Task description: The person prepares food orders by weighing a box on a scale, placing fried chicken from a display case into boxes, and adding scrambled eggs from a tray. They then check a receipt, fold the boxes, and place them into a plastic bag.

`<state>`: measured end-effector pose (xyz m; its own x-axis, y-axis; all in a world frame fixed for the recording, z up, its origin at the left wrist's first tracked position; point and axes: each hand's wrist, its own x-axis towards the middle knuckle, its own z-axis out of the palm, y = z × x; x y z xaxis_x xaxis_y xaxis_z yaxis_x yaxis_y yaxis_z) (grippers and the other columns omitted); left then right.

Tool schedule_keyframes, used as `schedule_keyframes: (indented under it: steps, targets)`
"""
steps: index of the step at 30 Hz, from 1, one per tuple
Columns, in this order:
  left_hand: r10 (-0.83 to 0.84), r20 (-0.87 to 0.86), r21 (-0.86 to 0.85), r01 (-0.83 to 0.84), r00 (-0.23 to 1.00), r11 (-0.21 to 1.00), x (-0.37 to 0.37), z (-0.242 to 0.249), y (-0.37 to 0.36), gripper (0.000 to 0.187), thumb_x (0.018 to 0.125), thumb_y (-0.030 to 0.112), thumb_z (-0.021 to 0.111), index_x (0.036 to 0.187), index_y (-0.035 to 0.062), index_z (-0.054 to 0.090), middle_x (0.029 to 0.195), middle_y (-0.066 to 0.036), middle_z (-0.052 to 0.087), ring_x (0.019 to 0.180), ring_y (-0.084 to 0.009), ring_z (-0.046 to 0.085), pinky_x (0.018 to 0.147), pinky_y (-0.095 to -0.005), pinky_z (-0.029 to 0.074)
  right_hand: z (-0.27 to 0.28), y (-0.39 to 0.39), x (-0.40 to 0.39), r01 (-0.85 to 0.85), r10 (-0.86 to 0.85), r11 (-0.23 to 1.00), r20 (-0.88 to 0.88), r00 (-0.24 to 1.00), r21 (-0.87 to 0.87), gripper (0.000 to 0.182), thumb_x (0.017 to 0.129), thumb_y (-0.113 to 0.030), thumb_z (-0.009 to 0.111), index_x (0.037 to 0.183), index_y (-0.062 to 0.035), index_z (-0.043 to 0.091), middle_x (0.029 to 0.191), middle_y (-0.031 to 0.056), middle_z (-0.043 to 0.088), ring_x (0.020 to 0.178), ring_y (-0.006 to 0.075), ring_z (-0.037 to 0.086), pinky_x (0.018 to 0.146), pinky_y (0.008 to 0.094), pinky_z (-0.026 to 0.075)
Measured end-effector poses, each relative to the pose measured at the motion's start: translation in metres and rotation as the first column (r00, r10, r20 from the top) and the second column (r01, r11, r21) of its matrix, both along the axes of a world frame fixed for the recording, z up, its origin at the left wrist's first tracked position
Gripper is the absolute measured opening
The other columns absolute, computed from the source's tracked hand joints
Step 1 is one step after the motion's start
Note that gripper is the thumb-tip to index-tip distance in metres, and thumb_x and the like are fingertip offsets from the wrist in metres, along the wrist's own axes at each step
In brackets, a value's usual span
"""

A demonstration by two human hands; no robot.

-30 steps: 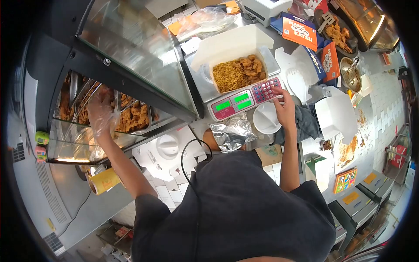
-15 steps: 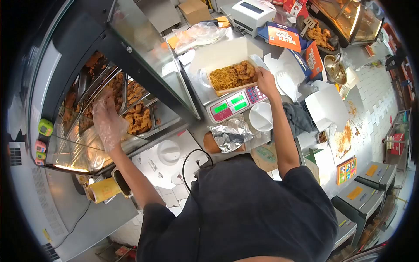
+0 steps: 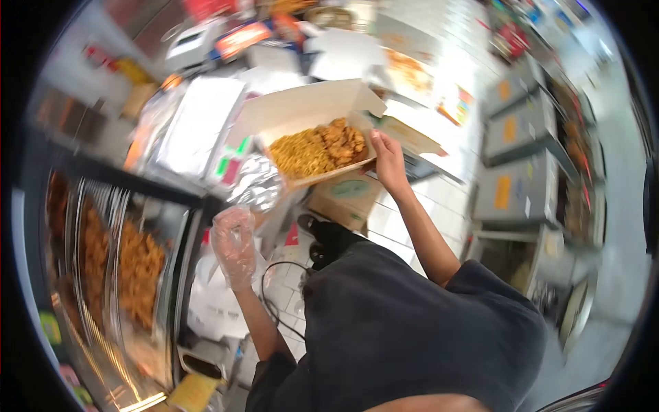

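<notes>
An open white box (image 3: 261,113) with its lid up holds noodles (image 3: 301,152) and fried chicken pieces (image 3: 343,143). My right hand (image 3: 389,161) grips the box's right edge, with the thumb and fingers closed on it. In a clear plastic glove, my left hand (image 3: 235,240) is raised to the lower left of the box, its fingers curled toward the thumb around a small gap. Whether it holds anything is hard to tell through the glove and blur. Crumpled foil (image 3: 257,184) lies between the left hand and the box.
At left stands a glass cabinet with fried chicken trays (image 3: 139,271). Part of the scale display (image 3: 223,167) shows beside the foil. A white printer (image 3: 194,47) stands at the back. Grey metal units (image 3: 516,185) line the right, and a cable (image 3: 266,292) hangs beside my shirt.
The view has swung to the right. My left hand has come out of the cabinet. My right hand has lifted the box off the scale and moved it away from there.
</notes>
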<state>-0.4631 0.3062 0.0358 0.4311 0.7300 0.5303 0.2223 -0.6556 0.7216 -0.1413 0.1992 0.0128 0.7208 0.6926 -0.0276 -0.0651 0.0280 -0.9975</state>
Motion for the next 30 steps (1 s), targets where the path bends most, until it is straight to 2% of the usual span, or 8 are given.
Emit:
schedule_keyframes:
  steps: [2, 3, 6, 11, 14, 17, 21, 30]
  targets:
    - [-0.098, -0.039, -0.146, 0.092, 0.994, 0.985, 0.032, -0.017, -0.020, 0.012, 0.088, 0.009, 0.065, 0.097, 0.0044, 0.058, 0.099, -0.007, 0.062, 0.091, -0.0175, 0.059, 0.083, -0.0315, 0.049, 0.033, -0.059, 0.015, 0.086, -0.094, 0.988, -0.058, 0.994, -0.125, 0.040, 0.102, -0.032, 0.043, 0.110, 0.0026, 0.062, 0.080, 0.0055, 0.063, 0.063, 0.0120, 0.061, 0.048, 0.0269, 0.052]
    - [-0.126, -0.039, -0.284, 0.110, 0.991, 0.952, 0.047, -0.024, -0.031, 0.015, 0.088, 0.008, 0.066, 0.101, 0.0041, 0.059, 0.100, -0.007, 0.063, 0.090, -0.0172, 0.060, 0.082, -0.0306, 0.049, 0.012, -0.090, 0.039, 0.196, -0.175, 0.972, 0.160, 0.972, -0.131, 0.040, 0.102, -0.031, 0.044, 0.110, 0.0028, 0.062, 0.079, 0.0068, 0.063, 0.060, 0.0138, 0.061, 0.046, 0.0256, 0.051]
    - [-0.386, 0.056, -0.423, 0.372, 0.921, 0.826, 0.099, -0.012, -0.063, 0.018, 0.087, 0.005, 0.064, 0.105, 0.0031, 0.062, 0.103, -0.009, 0.064, 0.091, -0.0174, 0.060, 0.079, -0.0328, 0.050, 0.050, -0.170, 0.059, 0.300, -0.300, 0.951, 0.009, 0.954, -0.078, 0.042, 0.100, -0.033, 0.045, 0.111, 0.0041, 0.060, 0.083, 0.0117, 0.066, 0.062, 0.0179, 0.065, 0.043, 0.0285, 0.053]
    - [-0.668, -0.006, -0.363, 0.621, 0.744, 0.695, 0.158, -0.018, -0.104, 0.019, 0.093, 0.016, 0.061, 0.106, 0.0023, 0.064, 0.106, -0.010, 0.066, 0.095, -0.0214, 0.062, 0.081, -0.0325, 0.051, 0.043, -0.277, 0.105, 0.672, -0.673, 0.739, 0.007, 0.740, -0.046, 0.038, 0.099, -0.031, 0.047, 0.110, 0.0030, 0.061, 0.087, 0.0117, 0.066, 0.063, 0.0194, 0.064, 0.045, 0.0325, 0.053]
    - [-0.727, 0.266, -0.675, 0.661, 0.633, 0.329, 0.208, -0.021, -0.138, 0.038, 0.099, 0.036, 0.052, 0.107, 0.0011, 0.065, 0.110, -0.010, 0.067, 0.097, -0.0218, 0.062, 0.090, -0.0320, 0.048, 0.034, -0.334, 0.147, 0.697, -0.695, 0.717, 0.067, 0.715, -0.003, 0.039, 0.098, -0.033, 0.049, 0.111, 0.0025, 0.061, 0.089, 0.0111, 0.066, 0.064, 0.0209, 0.064, 0.045, 0.0329, 0.051]
    - [-0.789, 0.246, -0.779, 0.599, 0.562, 0.184, 0.278, -0.014, -0.178, 0.039, 0.100, 0.037, 0.048, 0.111, 0.0028, 0.064, 0.113, -0.010, 0.066, 0.105, -0.0203, 0.062, 0.095, -0.0312, 0.045, 0.017, -0.387, 0.205, 0.769, -0.767, 0.638, 0.062, 0.639, -0.036, 0.040, 0.098, -0.033, 0.047, 0.113, 0.0017, 0.060, 0.088, 0.0098, 0.067, 0.066, 0.0207, 0.065, 0.043, 0.0310, 0.049]
    - [-0.868, 0.132, -0.714, 0.653, 0.478, 0.251, 0.401, -0.017, -0.239, 0.037, 0.100, 0.034, 0.047, 0.117, 0.0037, 0.062, 0.118, -0.009, 0.065, 0.110, -0.0187, 0.060, 0.098, -0.0316, 0.044, 0.010, -0.447, 0.298, 0.769, -0.767, 0.639, 0.064, 0.638, -0.006, 0.041, 0.099, -0.037, 0.048, 0.105, 0.0011, 0.061, 0.081, 0.0090, 0.066, 0.060, 0.0174, 0.064, 0.040, 0.0272, 0.047]
    - [-0.958, 0.171, -0.589, 0.803, 0.229, 0.087, 0.684, -0.020, -0.358, 0.040, 0.098, 0.025, 0.051, 0.132, 0.0048, 0.050, 0.119, -0.012, 0.058, 0.111, -0.0193, 0.056, 0.098, -0.0355, 0.044, 0.020, -0.532, 0.542, 0.703, -0.681, 0.709, 0.197, 0.705, -0.063, 0.046, 0.102, -0.041, 0.041, 0.096, 0.0005, 0.061, 0.072, 0.0069, 0.064, 0.049, 0.0133, 0.059, 0.038, 0.0255, 0.049]
